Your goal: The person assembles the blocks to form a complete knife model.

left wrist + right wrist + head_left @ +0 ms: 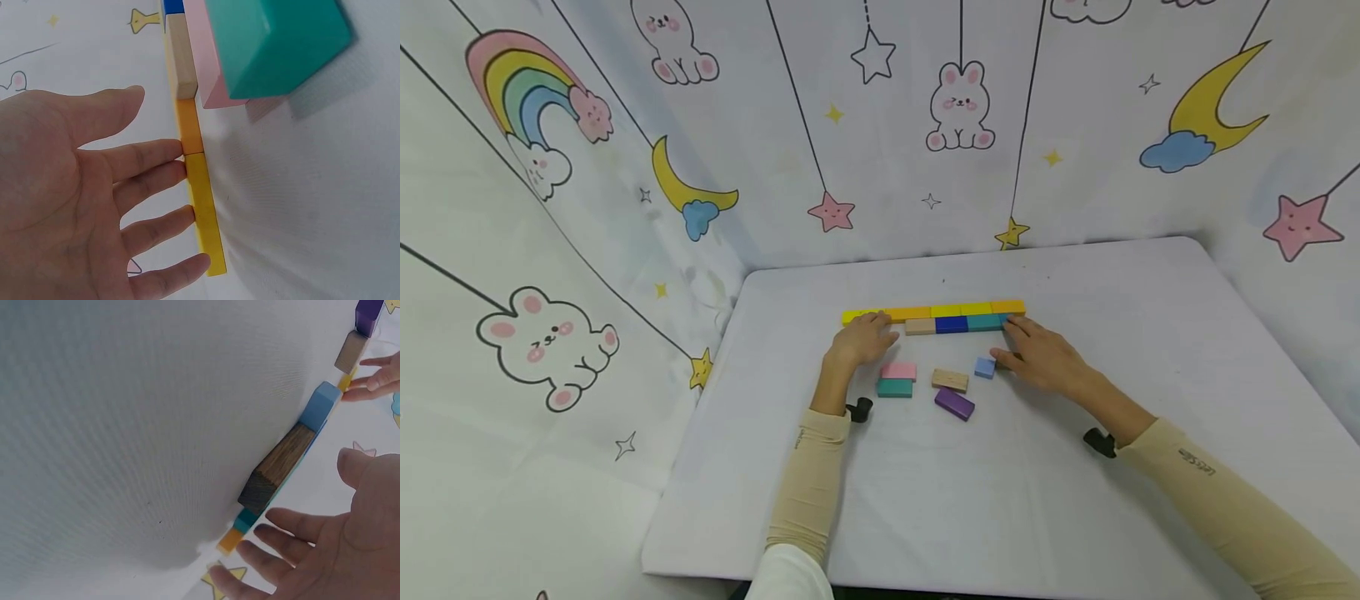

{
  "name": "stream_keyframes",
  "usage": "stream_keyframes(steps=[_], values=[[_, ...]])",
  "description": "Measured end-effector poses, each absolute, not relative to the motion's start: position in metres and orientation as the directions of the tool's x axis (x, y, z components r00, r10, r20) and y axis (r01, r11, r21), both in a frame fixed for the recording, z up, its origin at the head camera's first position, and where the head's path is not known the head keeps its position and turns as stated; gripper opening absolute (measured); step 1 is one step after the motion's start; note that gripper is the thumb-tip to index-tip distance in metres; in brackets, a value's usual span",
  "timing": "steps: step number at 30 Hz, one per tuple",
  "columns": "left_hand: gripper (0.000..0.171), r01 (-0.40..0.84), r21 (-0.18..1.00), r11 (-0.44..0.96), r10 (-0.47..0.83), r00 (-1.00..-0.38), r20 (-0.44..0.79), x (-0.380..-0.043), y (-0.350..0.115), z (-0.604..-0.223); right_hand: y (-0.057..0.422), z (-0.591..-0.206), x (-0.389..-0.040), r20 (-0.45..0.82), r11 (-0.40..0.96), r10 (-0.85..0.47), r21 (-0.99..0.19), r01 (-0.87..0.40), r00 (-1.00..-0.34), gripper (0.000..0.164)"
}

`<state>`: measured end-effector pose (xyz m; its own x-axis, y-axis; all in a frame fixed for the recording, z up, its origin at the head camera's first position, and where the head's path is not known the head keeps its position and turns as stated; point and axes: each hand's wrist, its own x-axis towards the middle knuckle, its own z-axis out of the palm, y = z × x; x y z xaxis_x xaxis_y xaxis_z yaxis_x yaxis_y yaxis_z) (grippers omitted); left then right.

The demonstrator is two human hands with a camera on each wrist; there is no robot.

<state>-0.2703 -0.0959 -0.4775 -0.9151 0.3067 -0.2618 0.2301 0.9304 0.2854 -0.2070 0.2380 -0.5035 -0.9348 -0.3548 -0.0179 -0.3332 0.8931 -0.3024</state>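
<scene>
On the table, a long back row of yellow and orange blocks (946, 312) stands behind a shorter row with a tan block (921, 327), a dark blue block (951, 325) and a teal block (982, 322). My left hand (861, 337) is at the left end, its spread, straight fingertips touching the front side of the yellow and orange blocks. At the other end, my right hand (1047, 360) reaches its extended fingertips to the end of the short row. Beneath that hand lies a dark brown wooden block (284, 456), mostly hidden in the head view, beside a light blue block (985, 367).
Nearer the body lie a pink block (898, 372) against a green block (895, 388), a light wooden block (950, 381) and a purple block (954, 404). A patterned cloth backdrop (895, 167) rises behind the white table (970, 517).
</scene>
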Motion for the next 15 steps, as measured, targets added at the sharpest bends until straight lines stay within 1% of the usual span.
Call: stream_keyframes(steps=[9,15], values=[[0.057,0.216,0.289,0.933,0.296,-0.917,-0.269,-0.269,-0.095,-0.476,0.238,-0.501,-0.199,0.004,0.89,-0.335,-0.327,-0.318,-0.942,0.069],[0.056,0.219,0.29,0.932,0.299,-0.915,-0.272,-0.27,-0.094,-0.476,0.238,-0.499,-0.189,0.016,0.897,-0.327,-0.309,-0.316,-0.945,0.066]])
